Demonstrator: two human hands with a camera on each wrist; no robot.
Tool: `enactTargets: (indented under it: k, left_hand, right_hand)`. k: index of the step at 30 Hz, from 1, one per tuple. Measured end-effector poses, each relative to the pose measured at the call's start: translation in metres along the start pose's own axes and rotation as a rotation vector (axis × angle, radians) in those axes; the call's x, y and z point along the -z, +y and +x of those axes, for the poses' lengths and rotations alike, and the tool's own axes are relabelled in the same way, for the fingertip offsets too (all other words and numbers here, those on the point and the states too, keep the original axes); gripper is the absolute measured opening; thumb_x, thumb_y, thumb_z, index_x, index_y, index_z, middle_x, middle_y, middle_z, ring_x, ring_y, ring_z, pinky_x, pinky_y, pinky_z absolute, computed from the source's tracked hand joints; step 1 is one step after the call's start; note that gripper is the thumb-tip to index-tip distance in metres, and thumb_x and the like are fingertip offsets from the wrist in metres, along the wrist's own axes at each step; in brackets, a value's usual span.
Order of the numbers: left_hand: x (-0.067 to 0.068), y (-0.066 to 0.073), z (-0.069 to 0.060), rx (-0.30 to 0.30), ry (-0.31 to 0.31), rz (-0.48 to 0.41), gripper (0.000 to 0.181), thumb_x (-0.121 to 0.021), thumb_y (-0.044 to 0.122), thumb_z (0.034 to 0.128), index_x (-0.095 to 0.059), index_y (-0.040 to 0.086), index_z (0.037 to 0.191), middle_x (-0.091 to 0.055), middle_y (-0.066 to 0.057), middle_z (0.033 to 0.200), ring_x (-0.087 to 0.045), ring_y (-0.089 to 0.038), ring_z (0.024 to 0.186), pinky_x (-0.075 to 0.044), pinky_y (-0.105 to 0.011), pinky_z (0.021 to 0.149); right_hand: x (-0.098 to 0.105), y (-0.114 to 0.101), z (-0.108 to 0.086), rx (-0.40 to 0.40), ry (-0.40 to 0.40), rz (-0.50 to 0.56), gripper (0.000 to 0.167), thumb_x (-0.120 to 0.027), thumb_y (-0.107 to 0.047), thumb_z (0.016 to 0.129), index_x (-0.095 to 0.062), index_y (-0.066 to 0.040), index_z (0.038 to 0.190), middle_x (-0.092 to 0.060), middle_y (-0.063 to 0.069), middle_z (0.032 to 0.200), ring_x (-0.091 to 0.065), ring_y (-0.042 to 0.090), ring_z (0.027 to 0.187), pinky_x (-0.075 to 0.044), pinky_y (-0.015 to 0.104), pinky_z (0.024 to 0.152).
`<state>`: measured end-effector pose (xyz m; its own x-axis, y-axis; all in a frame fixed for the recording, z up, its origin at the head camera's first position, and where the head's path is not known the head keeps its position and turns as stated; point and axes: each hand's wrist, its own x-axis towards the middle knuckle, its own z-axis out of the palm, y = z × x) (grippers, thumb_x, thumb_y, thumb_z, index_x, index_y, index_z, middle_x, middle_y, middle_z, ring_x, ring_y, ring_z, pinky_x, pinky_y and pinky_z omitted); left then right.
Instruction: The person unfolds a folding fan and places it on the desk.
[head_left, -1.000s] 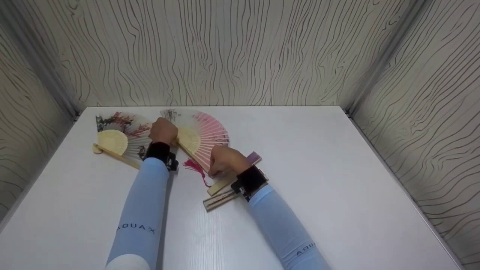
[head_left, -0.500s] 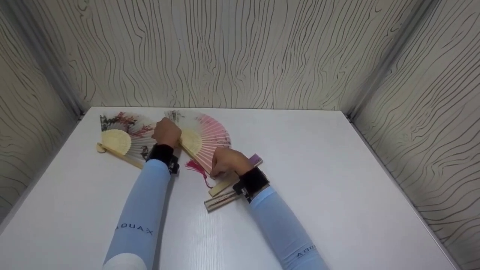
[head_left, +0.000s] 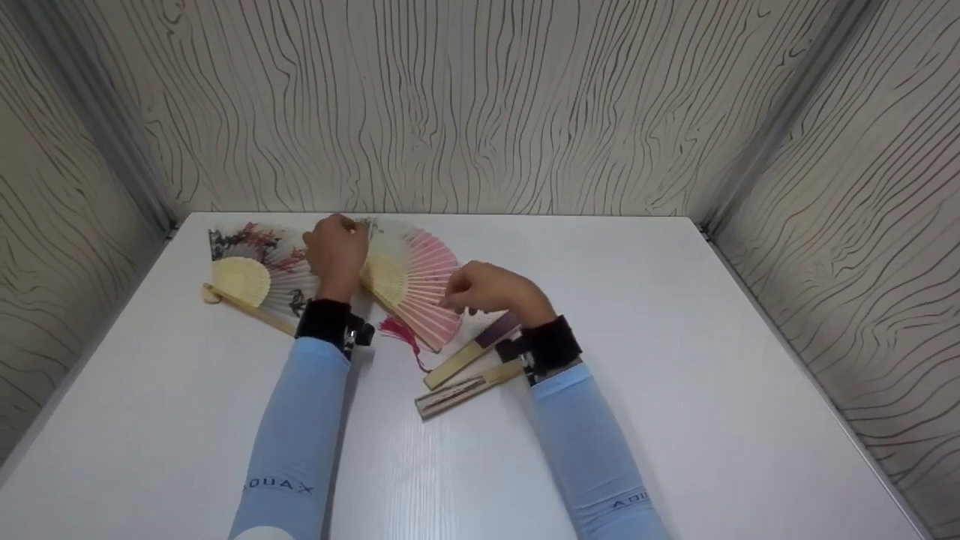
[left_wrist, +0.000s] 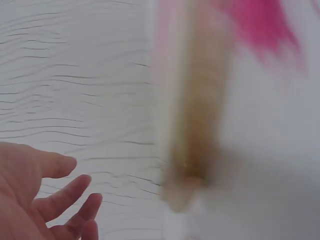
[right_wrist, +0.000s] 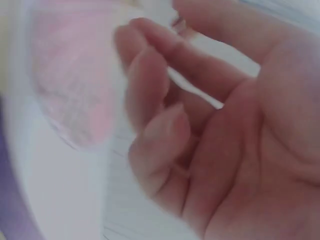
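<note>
An unfolded pink and white fan (head_left: 420,281) lies on the white table, its magenta tassel (head_left: 403,330) beside its lower edge. My left hand (head_left: 336,251) hovers over the fan's left side; in the left wrist view its fingers (left_wrist: 70,200) are loosely spread, apart from the blurred fan ribs (left_wrist: 200,100). My right hand (head_left: 491,289) is raised by the fan's right edge, and the right wrist view shows its fingers (right_wrist: 150,90) bent loosely, holding nothing. Left of the fan lies another unfolded fan (head_left: 244,277) with red and dark floral print.
Two folded fans lie below my right hand: one with a purple part (head_left: 457,364), the other pale with a patterned part (head_left: 454,396). Wood-grain patterned walls (head_left: 480,105) stand behind and at both sides of the white table (head_left: 675,375).
Both hands have come away from the pink fan. The left has moved slightly up, the right up and to the right, uncovering more of the folded fans.
</note>
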<state>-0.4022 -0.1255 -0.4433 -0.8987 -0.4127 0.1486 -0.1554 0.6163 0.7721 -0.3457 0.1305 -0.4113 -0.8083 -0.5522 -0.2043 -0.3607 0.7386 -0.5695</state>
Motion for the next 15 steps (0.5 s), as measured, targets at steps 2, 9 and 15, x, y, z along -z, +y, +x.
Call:
enactTargets:
  k: [2,9,15]
  left_hand:
    - [0.011,0.014,-0.01,-0.01,0.03,-0.072,0.033,-0.06,0.032,0.109,-0.075,0.006,0.121,-0.073,-0.016,0.124,-0.06,-0.038,0.12,-0.051,-0.055,0.099]
    - [0.063,0.061,-0.056,-0.255,0.077,-0.279,0.024,-0.067,0.022,0.1068,-0.077,0.002,0.117,-0.076,-0.017,0.12,-0.066,-0.033,0.114,-0.053,-0.044,0.099]
    - [0.089,0.084,-0.105,-0.517,-0.111,-0.203,0.021,-0.072,0.019,0.1046,-0.076,0.004,0.119,-0.075,-0.016,0.122,-0.067,-0.033,0.118,-0.056,-0.046,0.106]
  right_hand:
    - [0.019,0.002,-0.016,0.059,0.101,0.028,0.025,-0.065,-0.027,0.109,-0.078,-0.007,0.118,-0.077,0.009,0.105,-0.072,0.027,0.093,-0.056,0.028,0.077]
    - [0.062,-0.001,-0.082,0.169,0.428,0.025,0.022,-0.066,-0.021,0.109,-0.077,-0.006,0.121,-0.078,0.012,0.113,-0.071,0.027,0.102,-0.057,0.037,0.089]
    - [0.068,0.004,-0.111,0.195,0.474,-0.076,0.015,-0.071,-0.018,0.106,-0.079,-0.01,0.116,-0.079,0.008,0.106,-0.068,0.021,0.096,-0.055,0.035,0.085]
